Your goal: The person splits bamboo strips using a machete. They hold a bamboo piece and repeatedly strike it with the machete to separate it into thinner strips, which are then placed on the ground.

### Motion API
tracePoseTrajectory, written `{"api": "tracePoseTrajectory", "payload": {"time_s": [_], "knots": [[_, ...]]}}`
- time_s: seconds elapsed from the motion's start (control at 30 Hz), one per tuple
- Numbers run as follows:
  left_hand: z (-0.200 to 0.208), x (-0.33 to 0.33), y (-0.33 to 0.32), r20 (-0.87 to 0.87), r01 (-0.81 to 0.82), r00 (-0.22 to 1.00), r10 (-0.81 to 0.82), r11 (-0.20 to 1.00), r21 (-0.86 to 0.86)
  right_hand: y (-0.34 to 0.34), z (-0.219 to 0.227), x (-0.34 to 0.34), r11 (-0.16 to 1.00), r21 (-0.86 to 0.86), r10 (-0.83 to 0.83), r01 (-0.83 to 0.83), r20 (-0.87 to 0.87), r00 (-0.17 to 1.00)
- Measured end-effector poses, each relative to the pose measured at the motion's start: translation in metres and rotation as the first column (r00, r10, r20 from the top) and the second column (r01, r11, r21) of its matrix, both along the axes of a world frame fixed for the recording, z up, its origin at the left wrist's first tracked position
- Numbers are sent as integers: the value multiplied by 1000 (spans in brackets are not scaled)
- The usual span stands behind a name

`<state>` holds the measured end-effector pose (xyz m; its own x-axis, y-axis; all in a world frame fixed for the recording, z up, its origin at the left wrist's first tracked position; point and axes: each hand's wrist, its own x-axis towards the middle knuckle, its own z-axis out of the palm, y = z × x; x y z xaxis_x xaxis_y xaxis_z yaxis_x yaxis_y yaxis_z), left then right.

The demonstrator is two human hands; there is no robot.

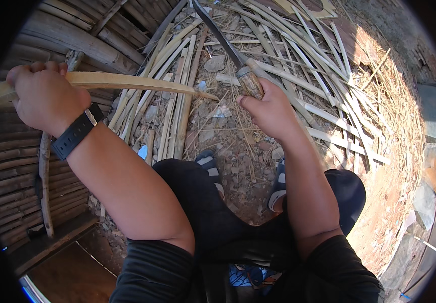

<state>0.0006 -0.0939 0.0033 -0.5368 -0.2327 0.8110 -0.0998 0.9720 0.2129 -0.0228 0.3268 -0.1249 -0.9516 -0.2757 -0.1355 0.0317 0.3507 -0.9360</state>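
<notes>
My left hand [48, 96], with a dark watch strap on its wrist, is closed around a long pale bamboo strip [132, 82]. The strip runs roughly level from the left edge toward the middle, its tapered end pointing right. In my right hand [271, 108] is the wrapped handle of a machete [223, 40], fingers curled round it. Its long dark blade points up and to the left, away from me. Blade and strip are apart. Beyond the hands, many split bamboo strips [304, 40] lie in a loose pile on the ground.
A wall of bamboo poles [41, 171] stands close on the left. More split strips [177, 101] lie lengthwise beside it. Stones and dry straw cover the dirt ground [243, 177] between my sandalled feet [208, 164]. Flat sheets [435, 116] lie at the far right.
</notes>
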Motion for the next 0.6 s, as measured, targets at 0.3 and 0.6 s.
{"api": "tracePoseTrajectory", "payload": {"time_s": [0.3, 0.6], "knots": [[9, 0, 54, 176, -520, 780, 600, 779, -350, -52, -129, 76, 945, 327, -17, -12, 87, 996], [13, -9, 114, -657, 562, 749, 86, 444, 698, -40, -96, 49, 1000, -15, 14, -9, 362, 932]]}}
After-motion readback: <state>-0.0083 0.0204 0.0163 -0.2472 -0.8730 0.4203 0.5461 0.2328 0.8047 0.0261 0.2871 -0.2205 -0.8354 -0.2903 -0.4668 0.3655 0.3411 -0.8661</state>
